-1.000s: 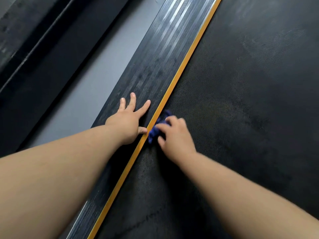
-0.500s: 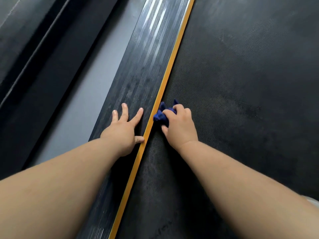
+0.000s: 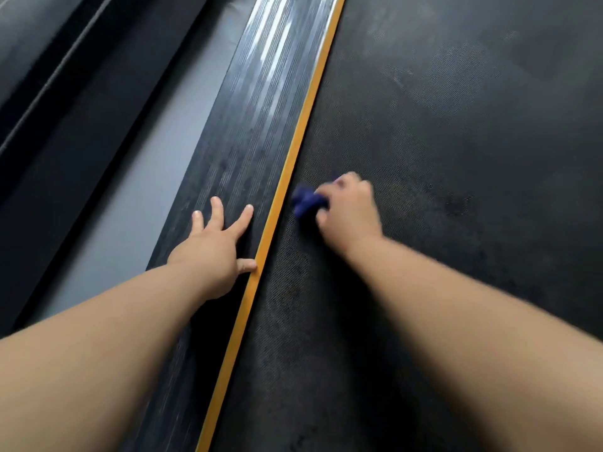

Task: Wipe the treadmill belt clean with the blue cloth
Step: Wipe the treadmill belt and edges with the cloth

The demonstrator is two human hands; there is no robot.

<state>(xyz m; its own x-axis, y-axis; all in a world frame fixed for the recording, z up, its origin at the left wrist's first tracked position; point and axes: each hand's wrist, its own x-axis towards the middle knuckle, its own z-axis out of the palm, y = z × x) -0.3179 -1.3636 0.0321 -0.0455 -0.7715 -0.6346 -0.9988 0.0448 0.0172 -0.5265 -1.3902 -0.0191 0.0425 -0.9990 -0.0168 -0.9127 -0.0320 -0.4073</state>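
Observation:
The black textured treadmill belt [image 3: 456, 158] fills the right half of the view, with pale smudges on its far part. My right hand [image 3: 349, 213] presses a bunched dark blue cloth [image 3: 306, 202] onto the belt, a little to the right of the yellow stripe [image 3: 293, 151]. Most of the cloth is hidden under the fingers; the hand and cloth are blurred. My left hand [image 3: 215, 252] lies flat with fingers spread on the ribbed black side rail [image 3: 248, 125], its thumb touching the stripe.
Left of the side rail runs a strip of grey floor [image 3: 137, 177]. Beyond it, at the far left, lies the dark frame of another machine [image 3: 55, 93]. Both forearms stretch in from the bottom edge.
My right hand has slid the blue cloth to the right, off the yellow stripe and further onto the belt. My left hand stays planted on the side rail.

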